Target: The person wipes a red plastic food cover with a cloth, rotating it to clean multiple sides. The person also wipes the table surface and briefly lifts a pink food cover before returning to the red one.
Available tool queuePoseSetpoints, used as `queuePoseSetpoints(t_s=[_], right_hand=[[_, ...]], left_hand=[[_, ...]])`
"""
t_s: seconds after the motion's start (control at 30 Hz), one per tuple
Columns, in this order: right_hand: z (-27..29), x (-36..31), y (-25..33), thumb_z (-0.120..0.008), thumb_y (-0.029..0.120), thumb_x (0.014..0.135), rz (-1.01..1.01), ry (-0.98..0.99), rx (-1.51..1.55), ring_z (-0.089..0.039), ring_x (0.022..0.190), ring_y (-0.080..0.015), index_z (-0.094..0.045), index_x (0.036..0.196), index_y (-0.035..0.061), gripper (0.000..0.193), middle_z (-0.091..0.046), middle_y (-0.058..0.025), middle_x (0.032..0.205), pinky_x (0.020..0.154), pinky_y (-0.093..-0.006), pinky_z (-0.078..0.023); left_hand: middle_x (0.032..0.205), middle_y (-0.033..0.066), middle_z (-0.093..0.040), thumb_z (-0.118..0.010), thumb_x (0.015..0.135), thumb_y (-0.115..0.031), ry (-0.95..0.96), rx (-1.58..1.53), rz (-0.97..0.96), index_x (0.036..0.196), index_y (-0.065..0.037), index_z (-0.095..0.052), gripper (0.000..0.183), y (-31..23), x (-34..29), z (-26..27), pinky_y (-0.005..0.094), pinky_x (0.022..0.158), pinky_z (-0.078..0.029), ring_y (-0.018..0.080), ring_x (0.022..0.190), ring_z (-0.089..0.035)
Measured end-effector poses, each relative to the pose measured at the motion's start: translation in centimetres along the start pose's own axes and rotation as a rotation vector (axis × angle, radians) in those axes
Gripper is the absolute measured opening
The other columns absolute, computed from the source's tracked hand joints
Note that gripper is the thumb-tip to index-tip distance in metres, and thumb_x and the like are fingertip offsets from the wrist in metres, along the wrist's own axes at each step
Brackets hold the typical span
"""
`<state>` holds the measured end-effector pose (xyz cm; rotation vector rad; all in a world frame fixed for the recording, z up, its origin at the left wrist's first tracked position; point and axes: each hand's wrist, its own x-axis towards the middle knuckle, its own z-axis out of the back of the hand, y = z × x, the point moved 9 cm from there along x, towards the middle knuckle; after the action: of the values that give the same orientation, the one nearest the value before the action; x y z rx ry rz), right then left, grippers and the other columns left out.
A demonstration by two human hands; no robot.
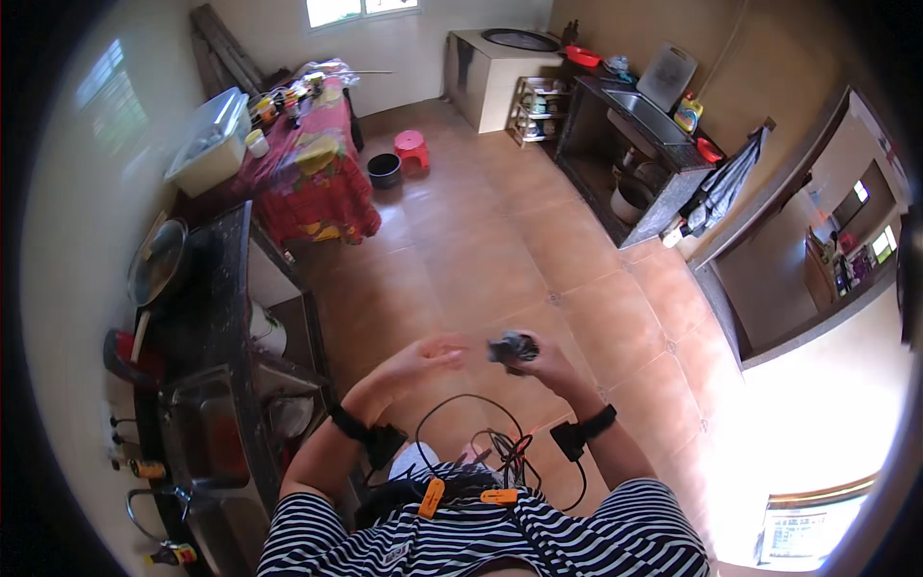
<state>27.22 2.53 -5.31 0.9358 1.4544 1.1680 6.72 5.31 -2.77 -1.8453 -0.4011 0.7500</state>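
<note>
My right hand (546,362) is closed around a small dark grey, crumpled-looking bundle (511,348); its exact kind is too unclear to name. To the left of it, and apart from it, my left hand (435,354) holds nothing, its fingers stretched toward the bundle and slightly blurred. Both hands are in front of my body, over the tiled floor (471,260). Black straps with small black boxes circle both wrists. Black cables (505,447) run between them across my striped shirt, with orange tags (432,498) hanging there.
On the left a dark counter bears a metal sink (207,438) and a wok (159,264). Beyond stands a table with a red patterned cloth (312,183), a black bucket (385,171) and a pink stool (411,149). A second sink counter (663,149) and a doorway are at right.
</note>
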Motion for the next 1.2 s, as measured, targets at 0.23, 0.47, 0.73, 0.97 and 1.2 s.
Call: queuePoseSetpoints(t_s=[0.23, 0.47, 0.73, 0.97, 1.2], right_hand=[[14.9, -3.2, -4.3, -0.073, 0.001, 0.086, -0.058, -0.451, 0.374, -0.072, 0.084, -0.0184, -0.059, 0.124, -0.0005, 0.040, -0.072, -0.0101, 0.102, 0.073, -0.0323, -0.062], [21.8, -4.8, -4.7, -0.070, -0.003, 0.085, -0.072, -0.838, 0.458, -0.074, 0.083, -0.0207, -0.063, 0.118, 0.0018, 0.034, -0.073, -0.0106, 0.101, 0.069, -0.0336, -0.064], [27.3, -4.4, -7.0, -0.068, -0.005, 0.085, -0.083, -1.063, 0.590, -0.074, 0.084, -0.0229, -0.062, 0.122, 0.0022, 0.038, -0.073, -0.0112, 0.104, 0.067, -0.0340, -0.063], [33.1, -4.2, -4.4, -0.066, -0.005, 0.085, 0.002, -1.179, 0.686, -0.074, 0.086, -0.0271, -0.062, 0.119, -0.0013, 0.035, -0.073, -0.0144, 0.104, 0.067, -0.0352, -0.063], [47.0, -7.5, -7.1, -0.068, 0.000, 0.085, 0.151, -1.247, 0.652, -0.073, 0.091, -0.0290, -0.062, 0.121, -0.0039, 0.037, -0.073, -0.0159, 0.107, 0.074, -0.0396, -0.062]], left_hand=[[0.149, 0.0185, -0.048, -0.067, 0.095, -0.032, -0.397, 0.990, 0.206, 0.142, -0.011, -0.055, 0.052, -4.5, 6.0, 9.5, 0.0617, 0.111, -0.031, 0.0331, 0.133, -0.050], [0.140, 0.0181, -0.056, -0.070, 0.091, -0.035, -0.527, 0.944, 0.493, 0.139, -0.013, -0.058, 0.054, -2.8, 9.7, 23.6, 0.0733, 0.109, -0.025, 0.0354, 0.130, -0.053], [0.117, 0.0174, -0.067, -0.066, 0.092, -0.031, -0.361, 1.272, 0.310, 0.120, -0.010, -0.067, 0.035, -3.8, 22.3, 26.3, 0.0603, 0.093, -0.046, 0.0390, 0.114, -0.060], [0.115, 0.0133, -0.068, -0.063, 0.093, -0.033, -0.115, 1.272, 0.138, 0.105, -0.012, -0.069, 0.025, -6.3, 39.1, 17.8, 0.0763, 0.091, -0.036, 0.0416, 0.111, -0.061], [0.108, 0.0155, -0.069, -0.064, 0.092, -0.034, 0.005, 1.308, 0.075, 0.110, -0.011, -0.069, 0.029, -9.2, 54.3, 7.6, 0.0710, 0.086, -0.042, 0.0418, 0.109, -0.061]])
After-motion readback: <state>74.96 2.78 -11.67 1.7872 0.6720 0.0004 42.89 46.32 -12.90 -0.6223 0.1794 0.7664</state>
